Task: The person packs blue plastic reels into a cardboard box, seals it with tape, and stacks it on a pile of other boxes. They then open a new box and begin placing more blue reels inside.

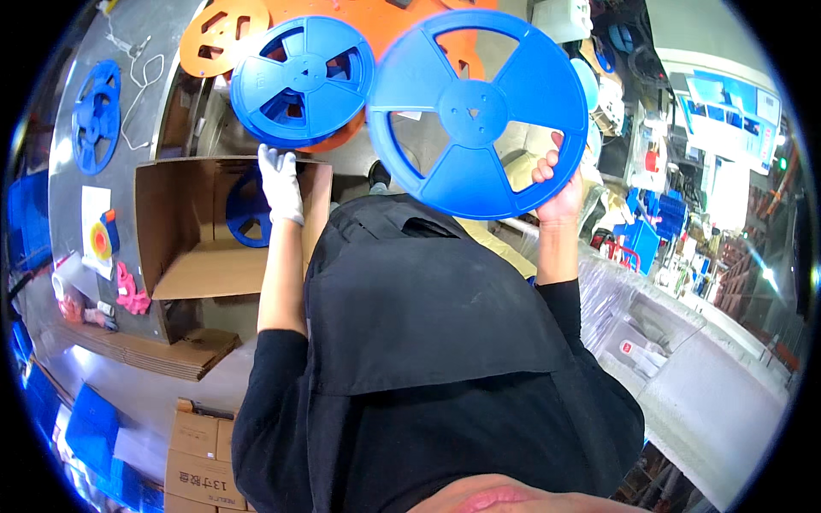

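My bare right hand (pixel 558 184) grips the lower right rim of a large blue plastic reel (pixel 473 113), raised in front of me with its flat face towards me. To its left, a stack of similar blue reels (pixel 310 73) overlaps orange reels behind. My white-gloved left hand (pixel 280 184) is just under the lower rim of that stack, fingers stretched up; whether the fingertips touch it I cannot tell. Below, beside my left forearm, an open cardboard box (pixel 201 272) has another blue reel (pixel 246 209) inside.
An orange reel (pixel 224 21) lies at the far left. On the grey table (pixel 73 214) are a blue reel (pixel 92 122), a tape roll (pixel 103 241), a white cable and pink gloves (pixel 131 289). Flattened cardboard (pixel 171 352) and stacked cartons (pixel 195 436) stand near left. Wrapped goods (pixel 650 316) stand right.
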`<action>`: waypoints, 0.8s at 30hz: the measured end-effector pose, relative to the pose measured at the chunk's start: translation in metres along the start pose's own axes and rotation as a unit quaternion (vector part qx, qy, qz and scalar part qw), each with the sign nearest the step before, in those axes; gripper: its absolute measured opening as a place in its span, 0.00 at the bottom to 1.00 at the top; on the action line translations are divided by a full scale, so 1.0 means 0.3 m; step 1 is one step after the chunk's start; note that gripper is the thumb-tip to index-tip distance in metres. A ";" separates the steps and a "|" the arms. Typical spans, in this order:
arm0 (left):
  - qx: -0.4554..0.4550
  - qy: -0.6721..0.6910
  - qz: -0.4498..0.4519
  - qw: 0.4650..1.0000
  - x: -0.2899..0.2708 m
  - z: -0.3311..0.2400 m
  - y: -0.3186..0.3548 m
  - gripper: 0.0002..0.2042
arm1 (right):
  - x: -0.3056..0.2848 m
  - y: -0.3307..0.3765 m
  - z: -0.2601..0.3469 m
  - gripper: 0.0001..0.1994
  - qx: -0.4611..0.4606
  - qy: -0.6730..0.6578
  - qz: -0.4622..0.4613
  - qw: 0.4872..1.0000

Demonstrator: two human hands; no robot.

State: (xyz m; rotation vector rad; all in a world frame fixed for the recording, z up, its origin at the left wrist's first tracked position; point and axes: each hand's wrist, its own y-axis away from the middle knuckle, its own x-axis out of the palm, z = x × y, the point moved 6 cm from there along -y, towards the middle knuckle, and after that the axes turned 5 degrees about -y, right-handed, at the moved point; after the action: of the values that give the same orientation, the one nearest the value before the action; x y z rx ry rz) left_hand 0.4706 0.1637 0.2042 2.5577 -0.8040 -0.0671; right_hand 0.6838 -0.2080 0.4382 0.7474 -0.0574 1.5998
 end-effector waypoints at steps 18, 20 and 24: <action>0.520 -0.424 0.171 0.722 0.257 -0.387 0.299 0.25 | 0.219 -0.042 -0.075 0.30 0.101 -0.105 0.155 0.977; 0.447 -0.253 0.184 0.838 0.220 -0.332 0.264 0.22 | 0.345 -0.002 -0.048 0.37 0.052 -0.002 0.103 0.993; -0.052 0.250 0.333 0.908 0.227 -0.216 0.295 0.11 | 0.379 -0.053 0.030 0.42 -0.080 0.115 0.236 0.962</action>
State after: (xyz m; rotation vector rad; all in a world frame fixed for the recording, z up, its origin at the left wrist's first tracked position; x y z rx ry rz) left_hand 0.4915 0.0884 0.3068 1.9295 -1.3448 0.7062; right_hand 0.7041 -0.1099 0.4949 0.4334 -0.2051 2.0990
